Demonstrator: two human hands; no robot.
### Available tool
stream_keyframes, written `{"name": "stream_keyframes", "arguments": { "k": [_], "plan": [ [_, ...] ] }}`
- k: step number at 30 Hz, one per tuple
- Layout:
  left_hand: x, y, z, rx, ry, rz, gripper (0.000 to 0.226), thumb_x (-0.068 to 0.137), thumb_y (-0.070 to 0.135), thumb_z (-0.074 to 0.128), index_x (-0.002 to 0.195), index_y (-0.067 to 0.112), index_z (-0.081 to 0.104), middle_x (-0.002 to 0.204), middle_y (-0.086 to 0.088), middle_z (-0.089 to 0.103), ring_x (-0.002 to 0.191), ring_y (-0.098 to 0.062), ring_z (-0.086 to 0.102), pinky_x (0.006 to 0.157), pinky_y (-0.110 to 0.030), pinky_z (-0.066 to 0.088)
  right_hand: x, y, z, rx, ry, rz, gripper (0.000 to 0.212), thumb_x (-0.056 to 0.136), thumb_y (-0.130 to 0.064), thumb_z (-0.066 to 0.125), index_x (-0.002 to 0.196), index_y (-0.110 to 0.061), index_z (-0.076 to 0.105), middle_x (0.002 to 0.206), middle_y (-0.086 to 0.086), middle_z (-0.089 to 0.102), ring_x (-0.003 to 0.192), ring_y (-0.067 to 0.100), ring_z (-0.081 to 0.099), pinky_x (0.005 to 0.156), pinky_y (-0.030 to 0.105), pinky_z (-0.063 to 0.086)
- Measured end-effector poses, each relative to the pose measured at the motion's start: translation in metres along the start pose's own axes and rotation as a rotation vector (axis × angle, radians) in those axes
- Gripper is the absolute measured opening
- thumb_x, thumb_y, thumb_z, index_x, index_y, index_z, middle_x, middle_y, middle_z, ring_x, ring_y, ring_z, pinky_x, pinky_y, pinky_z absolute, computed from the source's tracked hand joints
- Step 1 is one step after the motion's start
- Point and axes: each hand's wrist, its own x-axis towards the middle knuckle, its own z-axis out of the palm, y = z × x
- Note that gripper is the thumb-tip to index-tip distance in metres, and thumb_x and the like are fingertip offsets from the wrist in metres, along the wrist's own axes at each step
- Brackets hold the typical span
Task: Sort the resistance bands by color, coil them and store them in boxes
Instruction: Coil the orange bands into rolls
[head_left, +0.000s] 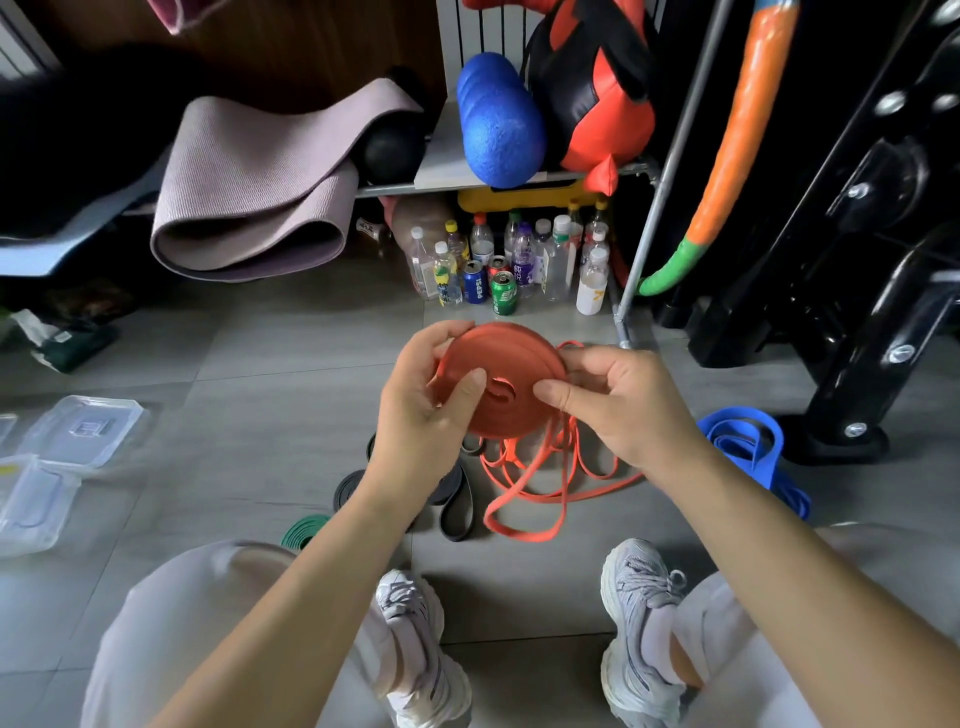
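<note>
— Boxes (83, 431) are laid at nine o'clock; why?
— Reach, likely. The orange coil (514, 364), raised at centre, is pinched flat by the left grip (426, 415) against unwinding; its three o'clock rim is pinched by the right grip (618, 405), so slack is fed.

"PEPSI" in white letters down the blue can (475, 285) (labels on the neighbouring bottles (524, 260) illegible)

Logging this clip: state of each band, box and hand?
orange band: mostly coiled, tail loose.
blue band: loose on floor.
black bands: uncoiled on floor.
green band: on floor, partly hidden.
clear boxes: on floor, empty.
left hand: grips orange band.
right hand: pinches orange band.
</note>
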Motion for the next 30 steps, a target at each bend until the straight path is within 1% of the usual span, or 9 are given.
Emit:
{"name": "stream_keyframes", "arguments": {
  "k": [3, 7, 10, 14, 18, 21, 25, 28, 30],
  "plan": [
    [-0.002, 0.000, -0.001, 0.376, -0.034, 0.111, 0.045, 0.079, 0.016, 0.065, 0.113, 0.038, 0.047, 0.113, 0.011, 0.054, 0.098, -0.001, 0.053, 0.084, -0.023, 0.048, 0.002, 0.005, 0.000, -0.172, -0.027, -0.033, 0.015, 0.073, -0.018, 0.075, 0.087, -0.013, 0.073, 0.083, 0.013, 0.073, 0.078, 0.035, 0.068, 0.080, 0.053, 0.053],
    [-0.005, -0.004, -0.003, 0.779, -0.230, 0.498, 0.046, 0.087, 0.015, 0.054, 0.129, 0.031, 0.045, 0.124, 0.007, 0.046, 0.110, -0.021, 0.051, 0.086, -0.033, 0.048, -0.001, 0.007, 0.002, -0.268, -0.110, -0.020, 0.021, 0.078, -0.008, 0.073, 0.097, -0.014, 0.073, 0.087, 0.002, 0.074, 0.079, 0.015, 0.070, 0.082, 0.043, 0.054],
    [-0.004, -0.006, -0.004, 0.651, -0.235, 0.408, 0.039, 0.089, 0.013, 0.050, 0.121, 0.033, 0.056, 0.110, 0.013, 0.051, 0.102, -0.013, 0.055, 0.083, -0.030, 0.049, -0.002, 0.007, 0.002, -0.260, -0.103, -0.024, 0.023, 0.076, -0.007, 0.075, 0.097, -0.016, 0.073, 0.085, -0.001, 0.074, 0.075, 0.009, 0.069, 0.076, 0.037, 0.055],
    [-0.004, 0.001, -0.003, 0.394, -0.153, 0.234, 0.040, 0.083, 0.007, 0.058, 0.112, 0.035, 0.062, 0.103, 0.018, 0.056, 0.099, 0.006, 0.052, 0.086, -0.010, 0.040, 0.000, -0.001, -0.005, -0.109, -0.070, 0.017, 0.023, 0.073, -0.008, 0.077, 0.082, -0.028, 0.070, 0.077, -0.005, 0.073, 0.073, 0.009, 0.067, 0.080, 0.034, 0.055],
    [-0.002, 0.006, -0.003, 0.258, -0.052, 0.172, 0.046, 0.082, 0.006, 0.059, 0.103, 0.048, 0.061, 0.097, 0.021, 0.058, 0.094, 0.006, 0.055, 0.081, -0.012, 0.045, -0.001, -0.001, -0.006, -0.070, -0.035, 0.069, 0.028, 0.070, -0.010, 0.079, 0.069, -0.035, 0.067, 0.070, -0.017, 0.071, 0.072, 0.003, 0.066, 0.082, 0.029, 0.054],
    [-0.002, 0.009, -0.003, 0.213, 0.016, 0.168, 0.048, 0.084, -0.002, 0.062, 0.103, 0.042, 0.058, 0.098, 0.009, 0.060, 0.088, 0.006, 0.056, 0.076, -0.005, 0.041, 0.000, -0.001, -0.005, -0.033, -0.015, 0.081, 0.027, 0.071, -0.009, 0.078, 0.074, -0.033, 0.067, 0.071, -0.018, 0.070, 0.073, 0.002, 0.066, 0.082, 0.027, 0.053],
    [0.002, 0.003, -0.005, 0.041, 0.036, 0.082, 0.046, 0.080, 0.011, 0.062, 0.099, 0.052, 0.063, 0.100, 0.012, 0.065, 0.093, -0.010, 0.062, 0.082, -0.022, 0.050, 0.001, -0.001, -0.006, 0.029, -0.017, 0.075, 0.028, 0.072, -0.004, 0.075, 0.080, -0.030, 0.068, 0.075, -0.012, 0.071, 0.073, 0.007, 0.066, 0.079, 0.028, 0.056],
    [0.002, 0.001, -0.003, 0.122, -0.036, 0.036, 0.042, 0.082, 0.009, 0.057, 0.100, 0.047, 0.056, 0.101, 0.017, 0.060, 0.092, -0.010, 0.059, 0.078, -0.026, 0.049, 0.000, 0.001, -0.007, -0.054, -0.046, 0.028, 0.028, 0.075, -0.004, 0.074, 0.081, -0.031, 0.070, 0.082, -0.003, 0.073, 0.077, 0.016, 0.069, 0.083, 0.041, 0.056],
    [-0.001, 0.002, -0.002, 0.365, -0.099, 0.150, 0.045, 0.083, 0.003, 0.056, 0.106, 0.040, 0.047, 0.110, 0.009, 0.054, 0.101, -0.010, 0.053, 0.086, -0.026, 0.045, -0.001, 0.003, -0.007, -0.177, -0.082, -0.008, 0.026, 0.076, -0.007, 0.075, 0.083, -0.031, 0.071, 0.085, 0.001, 0.074, 0.080, 0.019, 0.071, 0.084, 0.043, 0.055]
  ]
}}
